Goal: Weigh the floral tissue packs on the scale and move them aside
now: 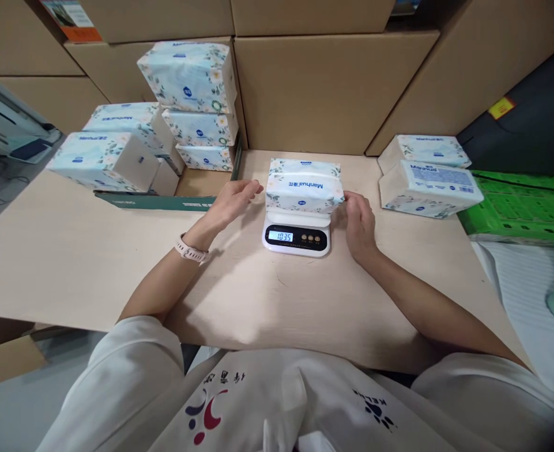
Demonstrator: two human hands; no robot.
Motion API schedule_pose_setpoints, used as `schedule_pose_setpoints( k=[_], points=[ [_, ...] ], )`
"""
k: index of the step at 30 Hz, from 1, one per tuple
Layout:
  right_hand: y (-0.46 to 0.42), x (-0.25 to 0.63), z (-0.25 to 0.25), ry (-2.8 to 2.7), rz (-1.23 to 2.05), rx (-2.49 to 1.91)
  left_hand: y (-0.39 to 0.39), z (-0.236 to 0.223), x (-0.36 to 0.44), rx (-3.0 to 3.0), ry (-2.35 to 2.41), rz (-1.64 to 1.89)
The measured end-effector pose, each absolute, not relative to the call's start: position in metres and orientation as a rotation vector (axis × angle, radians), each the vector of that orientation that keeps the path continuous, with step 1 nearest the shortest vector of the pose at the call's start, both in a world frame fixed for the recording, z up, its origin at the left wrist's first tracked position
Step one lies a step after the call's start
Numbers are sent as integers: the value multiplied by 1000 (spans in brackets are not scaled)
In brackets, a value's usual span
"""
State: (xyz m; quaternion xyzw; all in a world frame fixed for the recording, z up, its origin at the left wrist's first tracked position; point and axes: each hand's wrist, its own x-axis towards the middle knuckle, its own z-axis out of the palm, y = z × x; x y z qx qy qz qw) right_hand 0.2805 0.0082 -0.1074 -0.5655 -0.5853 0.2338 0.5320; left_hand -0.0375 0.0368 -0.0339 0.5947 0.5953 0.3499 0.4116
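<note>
A pack of tissues (305, 186) with a pale blue floral wrapper lies on a white kitchen scale (297, 250). The scale's lit display (281, 236) reads 103.5. My left hand (232, 201), with a light wristband on the wrist, is just left of the pack, its fingers loosely bent, apart from the wrapper and holding nothing. At the pack's right end, my right hand (360, 226) has its fingertips by the corner, seemingly touching it without gripping; its fingers are partly curled.
At the left, a shallow green-edged carton (154, 201) holds several stacked tissue packs (189, 75). Two more tissue packs (430, 188) lie at the table's right side, beside a green plastic crate (531, 207). Large cardboard boxes (305, 94) form a wall behind the table (258, 295).
</note>
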Motion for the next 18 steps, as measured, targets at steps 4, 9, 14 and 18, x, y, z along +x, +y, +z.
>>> schedule_pose_setpoints(
  k=[4,9,14,18],
  points=[
    [-3,270,-103,-1382,674,-1392,18,-23,-27,1527,1288,815],
    [-10,261,-90,-1278,728,-1302,-1,-5,-1,1539,940,747],
    [25,303,-52,-1234,318,-1243,42,6,57,1653,699,868],
    [71,382,-22,-1264,-50,-1106,114,7,143,1804,529,883]
  ],
)
